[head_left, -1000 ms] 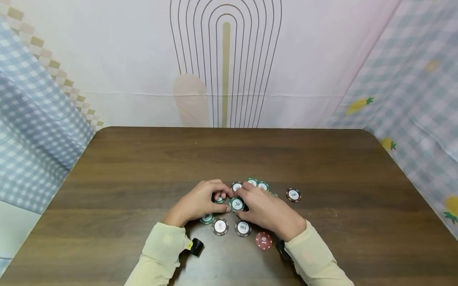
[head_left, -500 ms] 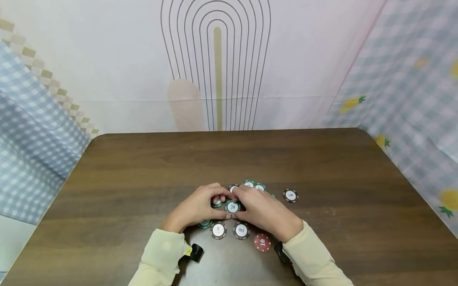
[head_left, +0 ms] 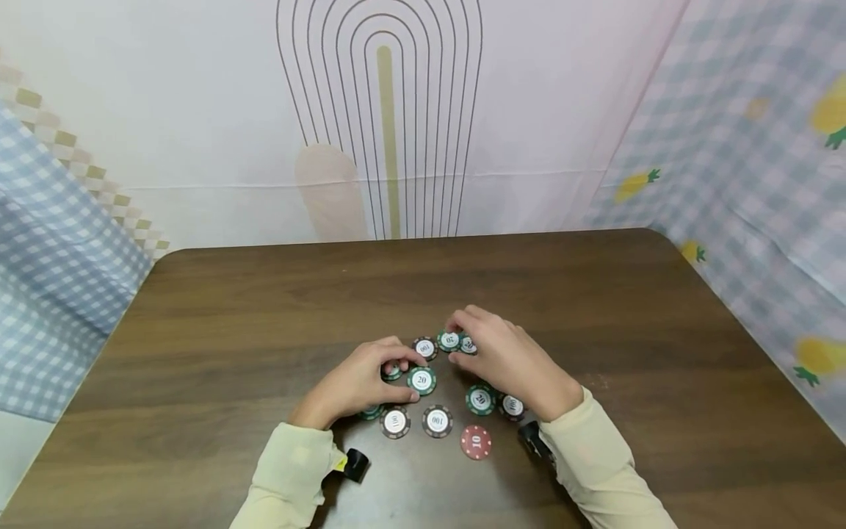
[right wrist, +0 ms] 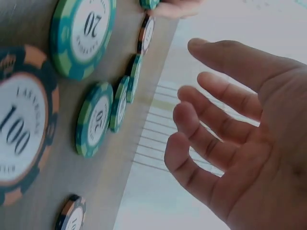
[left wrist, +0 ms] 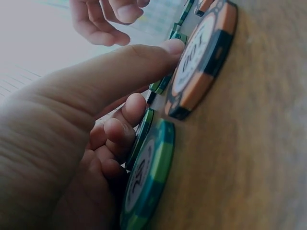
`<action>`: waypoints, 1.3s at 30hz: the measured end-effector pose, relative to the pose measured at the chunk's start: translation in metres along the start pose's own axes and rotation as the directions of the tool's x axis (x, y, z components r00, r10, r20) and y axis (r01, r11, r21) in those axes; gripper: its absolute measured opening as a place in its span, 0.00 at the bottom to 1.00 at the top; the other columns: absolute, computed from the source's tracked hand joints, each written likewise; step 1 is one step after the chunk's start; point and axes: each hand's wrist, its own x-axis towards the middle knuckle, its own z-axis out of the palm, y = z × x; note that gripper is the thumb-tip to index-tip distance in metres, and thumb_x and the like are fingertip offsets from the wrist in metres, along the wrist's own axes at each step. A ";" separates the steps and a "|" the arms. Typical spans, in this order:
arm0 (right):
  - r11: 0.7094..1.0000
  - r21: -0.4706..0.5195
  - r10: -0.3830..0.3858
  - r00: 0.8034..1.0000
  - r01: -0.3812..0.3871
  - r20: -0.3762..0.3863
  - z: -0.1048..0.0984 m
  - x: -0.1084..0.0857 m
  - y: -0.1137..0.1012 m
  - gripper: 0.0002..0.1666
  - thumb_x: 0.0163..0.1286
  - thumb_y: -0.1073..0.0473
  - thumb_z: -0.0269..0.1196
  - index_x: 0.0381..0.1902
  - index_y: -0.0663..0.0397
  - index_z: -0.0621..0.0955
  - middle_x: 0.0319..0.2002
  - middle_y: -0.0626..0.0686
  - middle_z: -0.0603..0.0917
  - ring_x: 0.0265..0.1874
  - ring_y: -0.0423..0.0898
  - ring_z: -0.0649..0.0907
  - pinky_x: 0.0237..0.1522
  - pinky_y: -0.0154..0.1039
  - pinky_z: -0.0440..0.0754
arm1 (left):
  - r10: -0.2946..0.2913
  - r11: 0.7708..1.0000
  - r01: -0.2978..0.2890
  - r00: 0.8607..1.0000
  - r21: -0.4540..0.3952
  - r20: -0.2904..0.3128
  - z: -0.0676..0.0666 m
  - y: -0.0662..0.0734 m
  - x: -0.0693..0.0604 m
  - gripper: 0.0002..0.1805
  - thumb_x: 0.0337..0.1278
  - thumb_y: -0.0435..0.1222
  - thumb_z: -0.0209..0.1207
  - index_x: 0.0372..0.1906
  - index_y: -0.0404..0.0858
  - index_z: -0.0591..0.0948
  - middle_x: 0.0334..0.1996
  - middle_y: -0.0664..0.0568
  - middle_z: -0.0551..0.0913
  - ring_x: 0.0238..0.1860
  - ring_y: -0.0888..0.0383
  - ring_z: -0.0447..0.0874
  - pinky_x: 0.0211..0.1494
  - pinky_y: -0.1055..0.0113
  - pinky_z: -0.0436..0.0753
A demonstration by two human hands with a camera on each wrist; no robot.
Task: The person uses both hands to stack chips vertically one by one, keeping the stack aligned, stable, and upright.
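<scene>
Thumb and index finger of my left hand curve round the rim of a green 20 chip, gripping it flat on the table. Its other fingers curl over a partly hidden green chip. My right hand is raised above the chips at the right, fingers loosely bent and empty. By its fingertips in the head view lie two green chips and a black 100 chip. Below it sit a green 20 chip and a black chip.
Nearer the front of the wooden table are two black 100 chips and a red 10 chip. Another green chip is partly under my left hand. Patterned cloths hang behind and beside the table.
My right hand has moved away from the middle chip, right and toward the back, uncovering a green chip below it. My left hand stays at the middle chip. The head view has shifted slightly.
</scene>
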 end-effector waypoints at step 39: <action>0.997 -0.077 -0.001 0.997 0.007 0.081 0.024 0.014 0.018 0.27 0.75 0.58 0.69 0.69 0.56 0.80 0.58 0.56 0.79 0.57 0.56 0.76 0.62 0.57 0.76 | -0.009 1.000 0.010 0.999 -0.002 0.034 0.000 -0.001 0.002 0.20 0.55 0.40 0.78 0.53 0.48 0.87 0.37 0.61 0.76 0.40 0.64 0.74 0.47 0.67 0.74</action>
